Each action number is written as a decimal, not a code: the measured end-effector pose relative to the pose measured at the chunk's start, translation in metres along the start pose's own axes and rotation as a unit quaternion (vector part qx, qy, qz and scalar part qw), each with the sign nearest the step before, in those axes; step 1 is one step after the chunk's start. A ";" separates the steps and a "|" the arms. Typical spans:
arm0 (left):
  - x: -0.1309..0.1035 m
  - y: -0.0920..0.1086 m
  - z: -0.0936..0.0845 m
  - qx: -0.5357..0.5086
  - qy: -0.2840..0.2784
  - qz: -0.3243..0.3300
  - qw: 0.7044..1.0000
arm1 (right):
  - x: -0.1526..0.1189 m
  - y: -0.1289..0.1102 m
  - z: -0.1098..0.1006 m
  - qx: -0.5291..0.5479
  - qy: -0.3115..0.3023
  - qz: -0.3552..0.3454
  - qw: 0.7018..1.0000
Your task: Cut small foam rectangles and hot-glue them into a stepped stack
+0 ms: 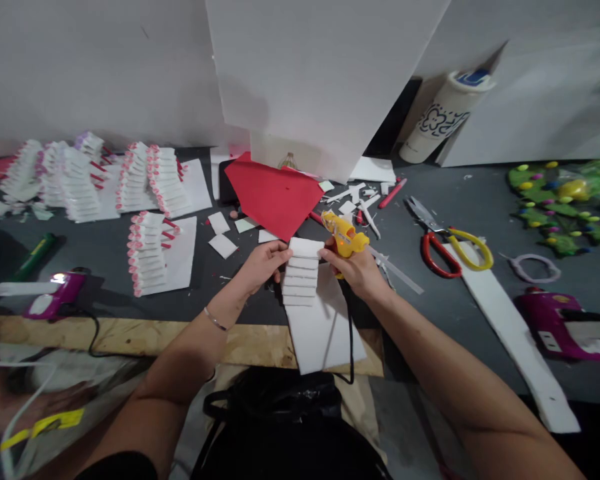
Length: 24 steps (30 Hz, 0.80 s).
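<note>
Between my two hands, a short stack of overlapping white foam pieces [300, 281] climbs like steps over a white foam sheet [313, 337]. My left hand [264, 265] pinches the left end of the topmost white foam piece [306, 248]. At its right end are the fingertips of my right hand [356, 268], which also holds a yellow hot glue gun [347, 237]. The gun's nozzle points up and to the left, away from the stack, and its small orange light is on. A clear glue stick [397, 271] extends behind it, and a black cord [351, 327] hangs below.
Pink-edged white stepped models [150, 250] stand at left. Red sheet [283, 197] and foam scraps [353, 197] lie ahead. Scissors [433, 237], a foam strip [520, 340] and a purple glue gun [555, 323] are right; another purple gun [57, 293] and a person's hand [55, 400] are left.
</note>
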<state>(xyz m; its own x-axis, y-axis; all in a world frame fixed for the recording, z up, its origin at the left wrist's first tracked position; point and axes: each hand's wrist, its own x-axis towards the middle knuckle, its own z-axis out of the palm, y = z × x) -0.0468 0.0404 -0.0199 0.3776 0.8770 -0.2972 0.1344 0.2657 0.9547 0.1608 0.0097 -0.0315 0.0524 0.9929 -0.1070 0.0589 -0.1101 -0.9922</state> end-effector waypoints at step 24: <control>-0.003 0.005 0.001 -0.013 -0.057 0.005 0.998 | 0.003 0.006 0.001 -0.008 0.018 -0.012 1.000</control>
<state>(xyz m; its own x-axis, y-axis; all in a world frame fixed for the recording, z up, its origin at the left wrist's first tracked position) -0.0460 0.0383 -0.0146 0.4808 0.8290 -0.2857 0.1062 0.2683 0.9575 0.1600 0.0116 -0.0380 0.0863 0.9930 -0.0802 0.0761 -0.0868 -0.9933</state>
